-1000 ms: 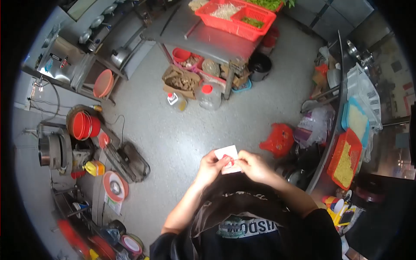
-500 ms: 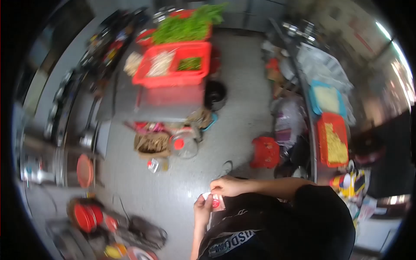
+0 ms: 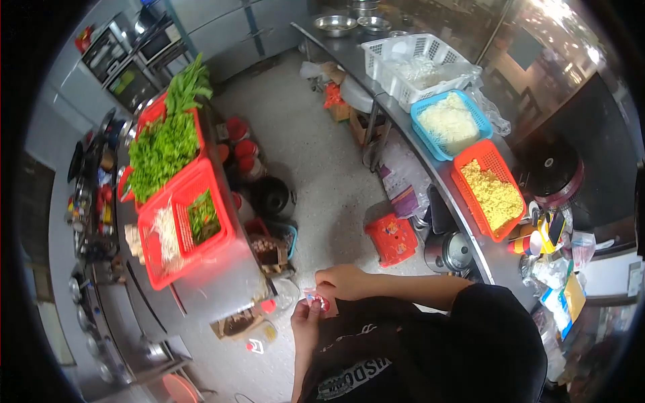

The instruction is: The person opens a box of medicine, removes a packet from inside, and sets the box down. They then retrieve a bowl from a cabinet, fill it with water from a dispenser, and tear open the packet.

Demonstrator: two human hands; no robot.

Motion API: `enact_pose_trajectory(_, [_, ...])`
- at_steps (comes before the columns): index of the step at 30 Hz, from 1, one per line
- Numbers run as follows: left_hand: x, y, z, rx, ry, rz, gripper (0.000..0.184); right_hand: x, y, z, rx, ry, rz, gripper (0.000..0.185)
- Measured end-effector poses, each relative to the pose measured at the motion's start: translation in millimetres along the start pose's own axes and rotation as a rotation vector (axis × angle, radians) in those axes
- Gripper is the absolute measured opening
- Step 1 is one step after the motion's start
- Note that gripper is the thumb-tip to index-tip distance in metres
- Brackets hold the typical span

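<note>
Since the earlier frame my view has swung round to the right, so the red stool (image 3: 395,238) on the floor now appears higher up, with the counter (image 3: 504,265) beyond its right side fully in sight, while my two hands remain together at the same small packet. My left hand (image 3: 306,324) grips the packet, thumb pressed over its face and fingers tucked behind. My right hand (image 3: 339,282) is bunched narrow at its upper edge, the fingertips pinching there. The small packet (image 3: 327,303), pale with a red patch, is between my hands, nearer to me than the stool and to its left; its print is too small to read. My dark clothing (image 3: 396,349) fills the space on my side of the stool. A clear jug (image 3: 285,295) stands left of the stool, partly behind my hands. Just right of the stool is a lidded pot (image 3: 457,252), and just beyond it a purple-printed bag (image 3: 406,178). Well to the stool's left, a metal table (image 3: 215,279) bears a red basket (image 3: 205,254) with pale strands (image 3: 164,235), and leafy greens (image 3: 161,158) behind that. On the counter, right of the stool, sit an orange basket of yellow food (image 3: 494,195), a blue basket of white food (image 3: 450,124) and, farthest from the stool, a white crate (image 3: 383,67).
</note>
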State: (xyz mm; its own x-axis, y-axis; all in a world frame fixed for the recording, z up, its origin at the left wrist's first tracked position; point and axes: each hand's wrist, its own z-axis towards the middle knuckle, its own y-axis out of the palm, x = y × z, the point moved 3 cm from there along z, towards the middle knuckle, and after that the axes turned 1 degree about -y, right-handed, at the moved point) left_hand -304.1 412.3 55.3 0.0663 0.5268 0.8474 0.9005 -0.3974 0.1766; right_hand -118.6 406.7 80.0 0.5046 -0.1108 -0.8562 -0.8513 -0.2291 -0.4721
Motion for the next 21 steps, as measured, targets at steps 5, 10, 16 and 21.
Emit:
enact_pose_trajectory(5, [42,35,88,-0.109,-0.072,0.221,0.014,41,-55,12,0.249,0.114,0.148,0.023])
enact_pose_trajectory(10, [91,71,180,-0.398,0.089,0.569,0.014,65,-119,47,0.317,0.244,0.161,0.024])
enact_pose_trajectory(16, [130,107,288,-0.662,-0.083,0.364,0.015,67,-201,100,0.41,0.314,0.106,0.024])
enact_pose_trajectory(21, [149,133,356,-0.651,-0.223,0.343,0.018,93,-242,126,0.605,0.421,0.206,0.023])
